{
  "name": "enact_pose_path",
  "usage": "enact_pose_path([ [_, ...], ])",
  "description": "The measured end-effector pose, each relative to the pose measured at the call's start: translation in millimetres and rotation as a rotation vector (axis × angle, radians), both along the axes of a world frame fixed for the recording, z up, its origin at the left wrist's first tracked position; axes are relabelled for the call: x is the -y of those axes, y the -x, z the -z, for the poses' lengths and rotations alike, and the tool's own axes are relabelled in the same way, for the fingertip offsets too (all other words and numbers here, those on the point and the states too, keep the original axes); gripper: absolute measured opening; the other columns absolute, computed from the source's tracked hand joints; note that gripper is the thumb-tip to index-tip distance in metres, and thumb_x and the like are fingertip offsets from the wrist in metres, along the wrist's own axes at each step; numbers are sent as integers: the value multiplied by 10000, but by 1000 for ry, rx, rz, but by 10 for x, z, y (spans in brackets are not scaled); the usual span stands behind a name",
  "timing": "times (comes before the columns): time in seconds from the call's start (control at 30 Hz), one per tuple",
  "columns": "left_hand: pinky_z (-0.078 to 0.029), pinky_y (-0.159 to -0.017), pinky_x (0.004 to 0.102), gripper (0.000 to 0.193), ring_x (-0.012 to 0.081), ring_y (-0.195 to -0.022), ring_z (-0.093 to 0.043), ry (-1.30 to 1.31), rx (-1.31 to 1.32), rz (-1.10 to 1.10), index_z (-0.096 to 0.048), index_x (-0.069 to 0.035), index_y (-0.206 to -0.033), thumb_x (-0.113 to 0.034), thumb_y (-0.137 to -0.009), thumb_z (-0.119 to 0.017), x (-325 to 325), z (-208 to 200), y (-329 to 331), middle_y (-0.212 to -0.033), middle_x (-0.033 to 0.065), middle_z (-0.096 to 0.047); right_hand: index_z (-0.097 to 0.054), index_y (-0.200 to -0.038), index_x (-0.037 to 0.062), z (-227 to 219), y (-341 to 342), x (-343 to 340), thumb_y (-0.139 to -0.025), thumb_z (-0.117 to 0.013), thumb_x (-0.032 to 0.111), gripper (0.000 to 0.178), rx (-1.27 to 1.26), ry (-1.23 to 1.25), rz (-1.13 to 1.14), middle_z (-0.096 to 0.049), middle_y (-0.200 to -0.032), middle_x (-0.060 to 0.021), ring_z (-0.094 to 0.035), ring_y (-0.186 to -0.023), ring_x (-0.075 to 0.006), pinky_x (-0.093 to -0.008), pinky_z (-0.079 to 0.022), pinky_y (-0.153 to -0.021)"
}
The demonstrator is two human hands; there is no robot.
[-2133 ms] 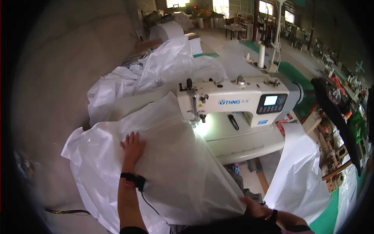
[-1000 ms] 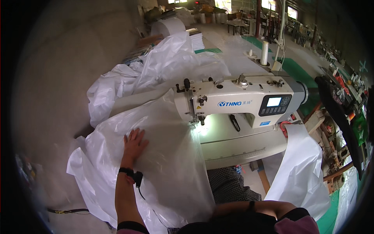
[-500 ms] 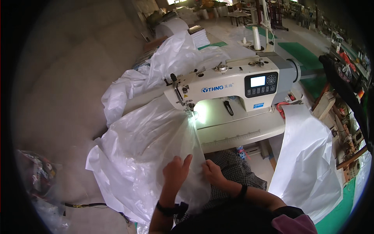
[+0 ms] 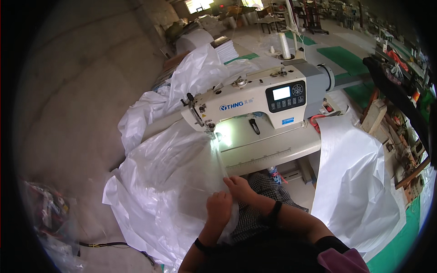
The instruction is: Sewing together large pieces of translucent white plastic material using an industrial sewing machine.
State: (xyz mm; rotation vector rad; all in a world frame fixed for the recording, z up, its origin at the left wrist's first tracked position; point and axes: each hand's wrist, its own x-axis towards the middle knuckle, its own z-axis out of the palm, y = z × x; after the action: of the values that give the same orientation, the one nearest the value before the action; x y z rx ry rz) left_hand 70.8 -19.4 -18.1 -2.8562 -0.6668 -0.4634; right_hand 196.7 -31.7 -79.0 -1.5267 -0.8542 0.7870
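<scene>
A large sheet of translucent white plastic hangs over the left end of the sewing machine and spills down toward me. Its right edge runs up to the lit needle area. My right hand is closed on that edge just below the front of the machine bed. Beside it, lower and to the left, my left hand is closed on the same sheet, its fingers curled. The fingertips of both hands are partly hidden.
A small black-handled tool lies on the machine bed. White sheeting hangs at the right, near wooden parts. More crumpled plastic lies behind the machine. A thread cone stands at the back. A dark cable runs along the floor at left.
My left hand has shifted right, close to my right hand, and its raised fingers have curled onto the plastic. My right hand has moved slightly up the edge. The view has shifted slightly.
</scene>
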Motion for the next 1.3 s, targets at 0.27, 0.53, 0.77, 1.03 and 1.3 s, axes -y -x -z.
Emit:
enact_pose_path([
  [0.27,-446,-572,459,110,334,-661,-570,261,74,65,-534,-46,-731,-137,-787,-559,92,66,199,-700,124,-548,-515,-1125,-25,-88,27,-116,-816,-509,148,354,1234,230,-253,-645,-755,-162,-636,-667,-331,-440,-493,-612],
  [0.53,-492,-633,462,307,359,-787,-620,656,-140,-76,-520,-54,-982,-335,-861,-543,255,192,517,-861,153,-627,-274,-1315,-143,-200,222,-170,-773,-517,113,646,887,255,-120,-633,-690,-163,-650,-613,-306,-390,-514,-551],
  [0.77,-491,-685,476,381,370,-801,-616,693,-136,-231,-500,-43,-1081,-369,-883,-501,272,404,714,-929,184,-618,-469,-1172,-174,-290,93,-620,-720,-598,110,549,1229,279,-53,-644,-638,-98,-652,-565,-195,-305,-507,-482],
  [1.03,-511,-631,448,360,311,-836,-626,531,44,-70,-498,-28,-1105,-307,-877,-521,156,613,920,-965,168,-621,-429,-1225,-154,-428,-133,-1120,-768,-553,98,536,1225,393,-135,-666,-710,-110,-667,-630,-224,-338,-513,-516],
  [1.3,-519,-647,430,370,300,-767,-645,568,-20,-147,-517,-47,-1150,-300,-881,-502,104,722,1050,-958,152,-639,-512,-1131,-51,-307,-451,-1599,-784,-550,128,392,909,456,20,-665,-765,-137,-664,-700,-271,-366,-522,-605],
])
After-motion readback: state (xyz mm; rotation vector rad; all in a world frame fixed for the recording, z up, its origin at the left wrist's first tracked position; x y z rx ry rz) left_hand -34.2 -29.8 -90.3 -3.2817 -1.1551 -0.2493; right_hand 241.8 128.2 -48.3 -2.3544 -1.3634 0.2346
